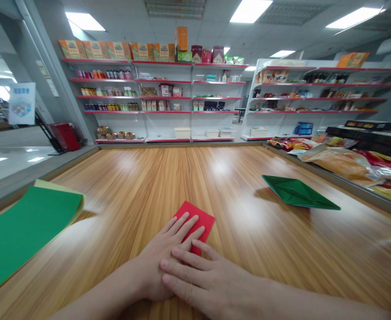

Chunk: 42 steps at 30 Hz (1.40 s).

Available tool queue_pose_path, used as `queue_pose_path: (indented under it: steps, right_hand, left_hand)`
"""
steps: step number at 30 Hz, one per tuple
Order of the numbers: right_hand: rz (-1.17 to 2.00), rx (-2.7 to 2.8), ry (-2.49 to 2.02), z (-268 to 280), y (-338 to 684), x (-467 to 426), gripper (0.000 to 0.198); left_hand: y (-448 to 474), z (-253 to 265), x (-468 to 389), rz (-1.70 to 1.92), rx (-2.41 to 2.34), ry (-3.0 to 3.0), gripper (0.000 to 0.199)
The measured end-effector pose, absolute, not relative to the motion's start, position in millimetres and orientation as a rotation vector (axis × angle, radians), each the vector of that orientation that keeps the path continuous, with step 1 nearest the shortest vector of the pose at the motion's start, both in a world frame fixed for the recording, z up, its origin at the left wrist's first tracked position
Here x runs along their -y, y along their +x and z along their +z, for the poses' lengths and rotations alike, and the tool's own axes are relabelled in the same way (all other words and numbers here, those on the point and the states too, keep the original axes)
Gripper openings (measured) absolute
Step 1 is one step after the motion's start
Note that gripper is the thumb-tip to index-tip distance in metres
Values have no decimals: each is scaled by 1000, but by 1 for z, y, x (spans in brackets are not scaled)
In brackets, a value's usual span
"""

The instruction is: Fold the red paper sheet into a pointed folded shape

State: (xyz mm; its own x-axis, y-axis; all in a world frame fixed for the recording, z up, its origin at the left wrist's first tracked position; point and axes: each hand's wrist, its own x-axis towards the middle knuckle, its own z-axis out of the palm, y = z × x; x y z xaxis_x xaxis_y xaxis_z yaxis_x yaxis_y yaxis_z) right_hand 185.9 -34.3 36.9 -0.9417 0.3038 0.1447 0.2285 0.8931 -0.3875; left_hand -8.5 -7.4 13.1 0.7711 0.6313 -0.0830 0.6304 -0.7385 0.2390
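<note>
A small red piece of paper [204, 218] lies at the near middle of the wooden table [142, 191]. My left hand [163, 255] rests flat on it, fingers stretched out over its left part. Partly over the back of that hand lies my right hand [208, 278], its fingers extended and reaching left, with the fingertips close to the paper's near edge. The paper's near portion is hidden beneath the hands, so I cannot tell how it is folded there. Neither hand grips anything.
Green paper sheets [31, 222] with a yellowish one underneath lie at the left. A folded green paper shape [298, 192] stands to the right. Packaged snacks [342, 164] line the right edge beyond the table's rim. Stocked shelves [163, 82] stand behind.
</note>
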Motion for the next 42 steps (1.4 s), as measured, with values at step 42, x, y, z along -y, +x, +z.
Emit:
queue_pose_path:
  steps: [42]
  right_hand:
    - [865,2032,-1146,8,205,-3,51]
  left_hand:
    - [-1,9,15,236,-1242,2616,60]
